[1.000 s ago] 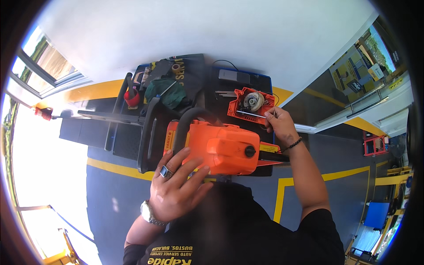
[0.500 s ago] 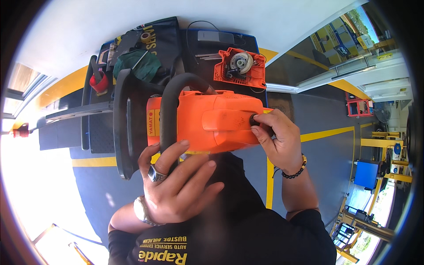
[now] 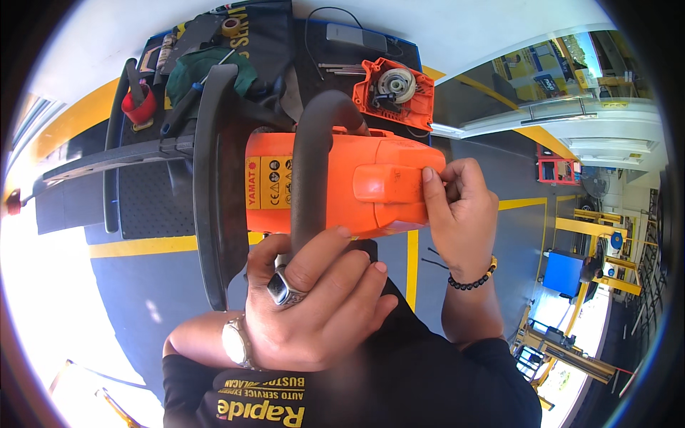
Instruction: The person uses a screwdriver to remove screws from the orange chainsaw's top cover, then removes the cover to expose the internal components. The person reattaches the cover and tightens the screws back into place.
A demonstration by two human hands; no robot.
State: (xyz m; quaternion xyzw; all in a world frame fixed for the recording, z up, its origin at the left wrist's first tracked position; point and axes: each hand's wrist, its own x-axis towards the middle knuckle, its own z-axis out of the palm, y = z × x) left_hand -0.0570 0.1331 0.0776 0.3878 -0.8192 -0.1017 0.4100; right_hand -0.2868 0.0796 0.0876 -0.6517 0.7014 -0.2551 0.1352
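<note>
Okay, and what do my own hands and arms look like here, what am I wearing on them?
Your left hand wears a silver ring with a dark stone and a silver-toned wristwatch. Your right hand has a black beaded bracelet. Sleeves are black; no gloves.

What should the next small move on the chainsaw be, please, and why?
Perhaps a gentle twist with the right hand: it curls at the right end of the orange cover, its grip hidden, while the left hand is at the curved black handle, a possible brace.

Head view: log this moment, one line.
left hand: at black handle; right hand: on orange chainsaw, right end; open orange housing: beyond chainsaw
</note>
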